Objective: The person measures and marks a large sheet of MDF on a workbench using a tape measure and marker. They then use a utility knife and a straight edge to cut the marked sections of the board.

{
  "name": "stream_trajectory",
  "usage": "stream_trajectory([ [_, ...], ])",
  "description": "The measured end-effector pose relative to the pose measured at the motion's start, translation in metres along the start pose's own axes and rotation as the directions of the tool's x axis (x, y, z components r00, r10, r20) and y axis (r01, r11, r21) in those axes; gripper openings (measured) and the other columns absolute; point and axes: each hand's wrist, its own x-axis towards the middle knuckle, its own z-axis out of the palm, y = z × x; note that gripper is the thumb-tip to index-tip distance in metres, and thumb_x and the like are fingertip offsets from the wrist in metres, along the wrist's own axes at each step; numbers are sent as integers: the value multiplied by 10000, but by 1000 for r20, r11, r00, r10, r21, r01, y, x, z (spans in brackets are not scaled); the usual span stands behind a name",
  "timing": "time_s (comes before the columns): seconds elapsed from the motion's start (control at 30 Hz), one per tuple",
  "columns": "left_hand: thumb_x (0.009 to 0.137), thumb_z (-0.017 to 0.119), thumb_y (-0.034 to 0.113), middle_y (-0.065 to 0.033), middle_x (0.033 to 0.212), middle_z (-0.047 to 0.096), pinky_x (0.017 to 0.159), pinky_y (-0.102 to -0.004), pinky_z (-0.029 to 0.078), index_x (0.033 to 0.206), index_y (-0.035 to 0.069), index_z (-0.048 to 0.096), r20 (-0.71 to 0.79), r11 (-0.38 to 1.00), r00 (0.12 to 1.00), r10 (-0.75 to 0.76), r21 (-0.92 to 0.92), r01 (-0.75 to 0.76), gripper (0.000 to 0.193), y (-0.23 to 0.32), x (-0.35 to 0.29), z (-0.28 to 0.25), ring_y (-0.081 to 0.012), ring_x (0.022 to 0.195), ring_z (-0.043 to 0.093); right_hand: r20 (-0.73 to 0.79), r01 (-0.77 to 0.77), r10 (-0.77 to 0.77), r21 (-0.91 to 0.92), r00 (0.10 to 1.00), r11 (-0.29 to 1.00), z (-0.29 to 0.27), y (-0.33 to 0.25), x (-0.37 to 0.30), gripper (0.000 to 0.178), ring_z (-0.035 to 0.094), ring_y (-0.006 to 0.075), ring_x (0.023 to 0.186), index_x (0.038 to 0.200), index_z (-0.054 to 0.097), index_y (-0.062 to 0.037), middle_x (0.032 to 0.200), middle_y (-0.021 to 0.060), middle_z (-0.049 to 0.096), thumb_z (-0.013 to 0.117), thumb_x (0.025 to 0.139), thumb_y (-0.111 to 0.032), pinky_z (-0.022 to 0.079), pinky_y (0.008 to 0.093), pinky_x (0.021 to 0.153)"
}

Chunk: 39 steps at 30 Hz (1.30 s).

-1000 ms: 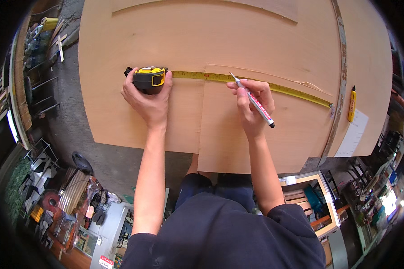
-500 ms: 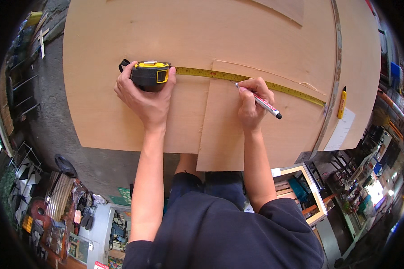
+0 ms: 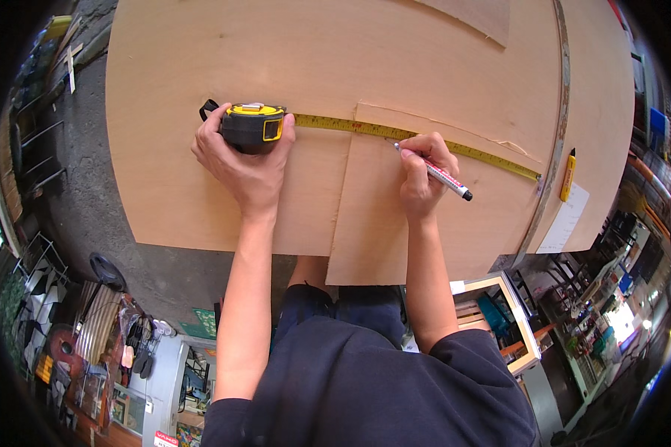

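My left hand (image 3: 247,170) is wrapped round the black and yellow case of a tape measure (image 3: 253,127). From the case, the yellow blade (image 3: 417,136) stretches to the right across a smaller plywood piece (image 3: 369,216), its far end near a dark wooden strip. My right hand (image 3: 428,173) pinches a white and red marker (image 3: 446,179) with a black end. The marker's tip is just below the blade, over the smaller piece; whether it touches the wood I cannot tell. That piece lies on a large plywood sheet (image 3: 313,52) and juts past its near edge.
A long narrow strip (image 3: 548,186) crosses the sheet at the right. Beyond it lie a yellow cutter knife (image 3: 568,176) and a white paper (image 3: 565,222). Another board (image 3: 477,16) rests at the far edge. Below right stands a wood-framed box (image 3: 528,328); cluttered shelves line the right side.
The marker's tip has shifted slightly away from the blade, toward me. My left hand still holds the tape measure in place; the whole view has moved a little.
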Motion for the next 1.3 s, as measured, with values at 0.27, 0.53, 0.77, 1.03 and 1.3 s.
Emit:
stream_trajectory([
  [0.27, 703, 920, 279, -121, 1186, 518, 975, -440, 400, 1244, 57, 494, 3, 1000, 1000, -3, -19, 3, 724, 0, -1, 2, -302, 1140, 452, -29, 26, -25, 25, 999, 999, -1, 3, -1, 48, 394, 71, 484, 715, 578, 13, 563, 23, 495, 562, 745, 46, 311, 255, 464],
  [0.53, 665, 910, 367, -84, 1134, 549, 970, -457, 357, 1198, 74, 508, -45, 1000, 999, -5, -31, 3, 729, -6, -1, 6, -289, 1085, 495, -7, -17, 17, 32, 1000, 999, -2, 2, -2, 51, 408, 81, 484, 708, 577, 16, 571, 32, 506, 565, 746, 46, 323, 249, 465],
  [0.77, 667, 913, 367, -84, 1124, 531, 963, -460, 362, 1205, 78, 506, -43, 999, 999, -7, -33, 5, 734, -6, -2, 7, -292, 1093, 487, -19, 15, -14, 7, 1000, 1000, -1, 3, 0, 58, 414, 79, 479, 699, 573, 14, 556, 27, 495, 560, 748, 42, 323, 252, 462],
  [1.03, 707, 920, 242, -124, 1195, 516, 983, -436, 398, 1251, 55, 484, 20, 1000, 1000, -10, -3, 10, 721, -1, -2, 2, -299, 1149, 453, -15, -9, 8, -17, 1000, 1000, -5, -1, 3, 59, 408, 70, 476, 701, 575, 12, 553, 23, 496, 565, 752, 40, 315, 245, 458],
  [1.3, 693, 914, 304, -106, 1164, 530, 981, -452, 375, 1235, 61, 497, -9, 1000, 1000, -2, -4, 2, 726, -2, -1, 3, -300, 1130, 469, -14, 31, -31, -5, 999, 999, -1, 3, 1, 58, 404, 68, 469, 704, 578, 13, 545, 14, 495, 569, 756, 38, 315, 243, 454],
])
